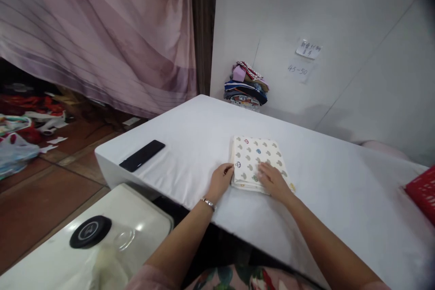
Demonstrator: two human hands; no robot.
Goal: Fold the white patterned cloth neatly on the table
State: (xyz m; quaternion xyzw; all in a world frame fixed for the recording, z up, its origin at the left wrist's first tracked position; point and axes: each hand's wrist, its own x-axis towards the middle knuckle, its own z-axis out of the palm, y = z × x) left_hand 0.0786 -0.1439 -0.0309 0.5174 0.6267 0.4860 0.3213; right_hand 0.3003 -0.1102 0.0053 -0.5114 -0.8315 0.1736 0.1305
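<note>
A folded cream cloth (253,152) printed with small mushroom shapes, mostly grey-green with a few coloured ones, lies flat on the white-covered table (326,181). At its lower left edge, my left hand (220,180) is curled, with thumb and fingertips pinching the side of the layers. A bracelet (209,204) circles that wrist. My right hand (273,180) rests on top of the cloth near its lower right, fingers stretched out and flat. Several layers show along the near edge of the fold.
A black phone (142,155) lies near the table's left edge. Folded fabrics (246,86) are stacked at the back against the wall. A red object (423,195) stands at the right edge. A white lid-like surface with a black disc (90,231) is at lower left.
</note>
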